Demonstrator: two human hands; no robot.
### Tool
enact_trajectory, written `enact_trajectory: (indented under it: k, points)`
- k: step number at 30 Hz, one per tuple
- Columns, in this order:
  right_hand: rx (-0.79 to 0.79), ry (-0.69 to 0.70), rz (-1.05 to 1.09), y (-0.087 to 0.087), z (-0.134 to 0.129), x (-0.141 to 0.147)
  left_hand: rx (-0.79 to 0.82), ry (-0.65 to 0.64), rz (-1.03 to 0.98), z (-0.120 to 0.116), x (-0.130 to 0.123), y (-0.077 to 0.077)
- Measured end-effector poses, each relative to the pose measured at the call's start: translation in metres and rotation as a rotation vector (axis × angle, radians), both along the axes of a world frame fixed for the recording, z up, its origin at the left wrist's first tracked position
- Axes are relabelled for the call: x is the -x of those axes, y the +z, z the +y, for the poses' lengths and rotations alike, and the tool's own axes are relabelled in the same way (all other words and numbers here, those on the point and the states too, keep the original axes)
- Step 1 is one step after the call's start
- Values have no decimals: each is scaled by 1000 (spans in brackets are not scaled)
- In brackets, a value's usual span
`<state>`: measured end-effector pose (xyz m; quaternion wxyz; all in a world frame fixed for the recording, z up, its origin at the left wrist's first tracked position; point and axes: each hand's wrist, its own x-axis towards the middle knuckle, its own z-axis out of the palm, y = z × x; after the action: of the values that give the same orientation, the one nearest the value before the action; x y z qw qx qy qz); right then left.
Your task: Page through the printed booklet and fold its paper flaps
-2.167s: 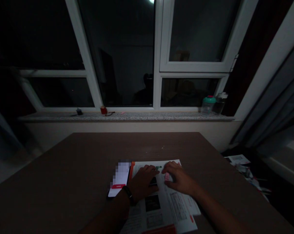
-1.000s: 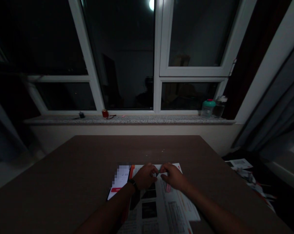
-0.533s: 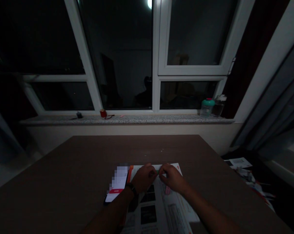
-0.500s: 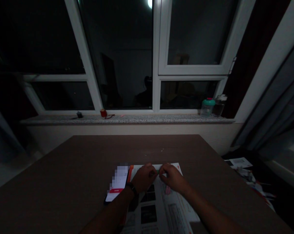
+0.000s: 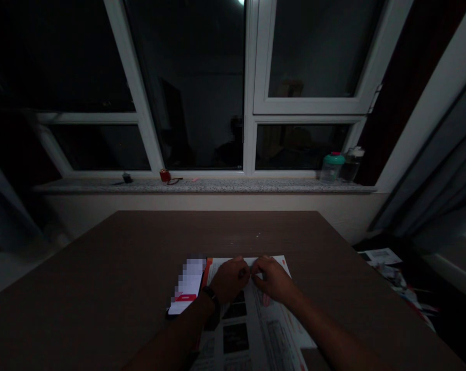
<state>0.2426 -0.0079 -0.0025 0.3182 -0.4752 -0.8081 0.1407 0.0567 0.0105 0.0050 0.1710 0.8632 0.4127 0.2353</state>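
My left hand, with a dark band at the wrist, is curled with its fingertips pinched together. My right hand is pinched too, its fingertips almost meeting the left ones. Whatever lies between the fingers is too small and dim to name. Both hands are over the top part of an open book or magazine with printed text and dark pictures. A pinkish patch shows on the page below my right hand. Left of the book lies a phone with its screen lit.
The brown table reaches to the wall under a window. On the stone sill stand a small red object, a dark little item, a teal-lidded cup and a clear bottle. Papers lie beyond the table's right edge.
A small green bit that showed between my fingertips is no longer visible. Both hands stay pinched in nearly the same place; the camera view has shifted slightly.
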Motion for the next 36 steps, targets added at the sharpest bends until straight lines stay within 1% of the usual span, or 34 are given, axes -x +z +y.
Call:
enact_trajectory:
  k: [6,15,18,22,25,29,36]
  points:
    - [-27,27,-29,5,-3,1,-10,-5,-17,0,-1,0]
    - [-87,119,-45,3,-3,2,4,10,-44,2,-2,-3]
    - [-70,108,-25,2,-2,1,10,31,-57,2,-2,-2]
    - [-10,34,41,-3,-1,-1,12,51,-77,1,-3,0]
    - [24,-2,42,-6,1,-3,3,42,-90,1,-2,1]
    - [11,19,-22,-5,2,-3,-12,24,-94,0,-1,0]
    - [-28,9,-67,-2,-1,-2,-23,15,-79,-2,-1,-1]
